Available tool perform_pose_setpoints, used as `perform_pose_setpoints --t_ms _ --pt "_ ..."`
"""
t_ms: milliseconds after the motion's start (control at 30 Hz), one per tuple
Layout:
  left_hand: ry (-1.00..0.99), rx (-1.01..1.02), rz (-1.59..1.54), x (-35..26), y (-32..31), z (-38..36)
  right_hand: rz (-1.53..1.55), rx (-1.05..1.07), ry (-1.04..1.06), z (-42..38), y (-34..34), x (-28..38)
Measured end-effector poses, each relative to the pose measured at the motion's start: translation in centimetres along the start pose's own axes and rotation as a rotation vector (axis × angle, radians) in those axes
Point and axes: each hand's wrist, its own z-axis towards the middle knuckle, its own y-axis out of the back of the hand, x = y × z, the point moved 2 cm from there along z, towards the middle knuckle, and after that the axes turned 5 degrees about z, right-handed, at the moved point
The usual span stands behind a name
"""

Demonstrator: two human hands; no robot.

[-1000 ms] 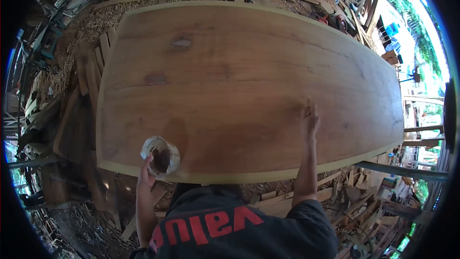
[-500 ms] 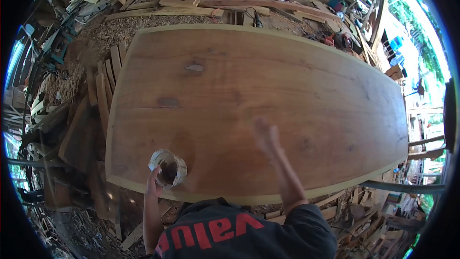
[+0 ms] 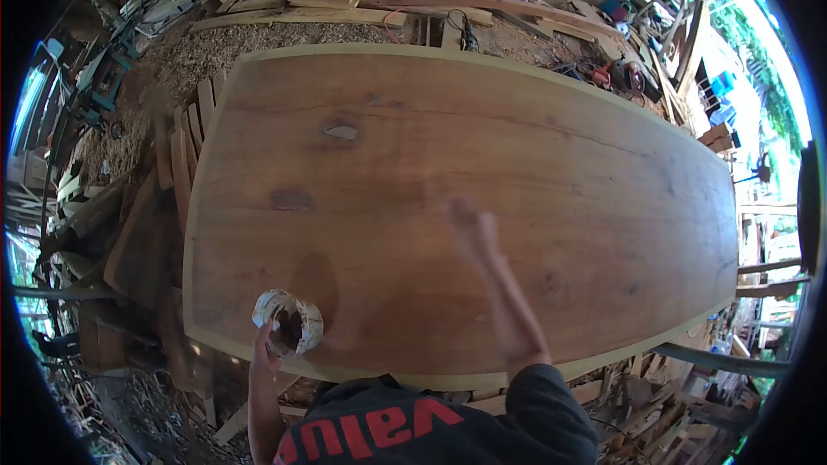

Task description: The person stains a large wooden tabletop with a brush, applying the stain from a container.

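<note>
A broad wooden slab [image 3: 551, 181], edged with a pale border, spreads out in front of me. Near its front left edge, my left hand [image 3: 267, 344] is closed on the wall of a white plastic tub [image 3: 276, 302]. The tub is smeared, tilted open toward me, and dark inside. My right hand [image 3: 475, 231] is over the middle of the slab, smeared by motion. Its fingers and anything in them cannot be made out. Two darker marks, an upper patch [image 3: 341, 132] and a lower patch [image 3: 290, 200], show on the slab's left half.
Wooden offcuts [image 3: 185, 146] lean along the slab's left side. Behind it are wood shavings [image 3: 164, 56], long planks [image 3: 345, 15] and a dark cable [image 3: 468, 34]. Red power tools [image 3: 600, 77] lie beyond the far right edge. More scrap wood [image 3: 663, 409] covers the ground at front right.
The tub and my left hand have shifted slightly left and down in view. My right hand has moved a little left and up, still blurred over the slab.
</note>
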Motion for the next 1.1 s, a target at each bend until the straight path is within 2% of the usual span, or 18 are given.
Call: perform_pose_setpoints --t_ms 100,133,167,300,367,467,500,533,567,667,700,767,800,833,900,1000,1067,1100 --pt "-0.016 0.018 -0.031 -0.3 -1.3 -0.4 -0.013 0.166 0.423 7.4 6.6 14.3" --pt "0.014 0.023 -0.058 0.0 -0.4 0.0 -0.444 0.149 0.786 7.7 8.0 17.9" --pt "0.015 0.025 -0.060 0.0 -0.6 0.0 -0.446 0.150 0.788 8.7 9.2 20.1" --pt "-0.032 0.052 -0.051 -0.8 -2.7 -0.9 -1.994 -0.605 0.544 15.0 12.9 26.4" --pt "0.007 0.025 -0.066 -0.9 -2.8 -1.0 -0.214 0.153 0.670 15.7 8.5 18.2" --pt "0.049 -0.001 -0.006 -0.7 -2.1 -0.9 -1.450 0.010 0.196 7.8 -5.8 5.9" --pt "0.049 -0.003 -0.001 -0.7 -2.1 -0.8 -1.425 0.247 0.218 6.7 -7.2 2.1" --pt "0.058 0.003 -0.010 -0.6 -2.0 -0.8 -1.667 0.683 1.141 6.8 -6.6 -2.0" --pt "0.069 0.007 -0.018 -0.6 -1.8 -0.9 -1.663 0.682 1.134 5.9 -7.7 -2.1" --pt "0.083 -0.031 -0.054 -0.3 -0.6 -0.9 -1.405 0.375 0.192 5.9 -9.4 0.3" --pt "0.091 -0.027 -0.083 0.0 -0.4 -0.8 -1.276 0.227 0.333 8.8 -7.4 2.5" --pt "0.073 -0.068 -0.064 0.2 -0.3 -0.8 -0.165 0.317 0.323 18.0 1.4 10.0" --pt "0.055 -0.109 -0.032 0.2 -0.1 -0.9 -0.194 0.164 0.497 17.3 -0.1 14.3" --pt "0.056 -0.113 -0.044 0.4 0.3 -0.9 -0.610 0.094 0.748 20.1 3.2 19.0" --pt "0.086 -0.134 -0.047 0.7 1.4 -1.2 -1.912 -0.695 0.847 16.6 0.3 22.5" --pt "0.056 -0.104 -0.010 0.2 0.1 -1.2 -1.938 -0.436 1.035 25.5 9.0 24.6" --pt "0.065 -0.104 -0.009 0.1 -0.6 -1.2 -1.784 -0.191 1.522 23.3 0.8 16.3" --pt "0.066 -0.102 -0.005 0.0 -1.0 -1.1 -2.203 -0.315 1.024 20.7 -3.9 11.6"
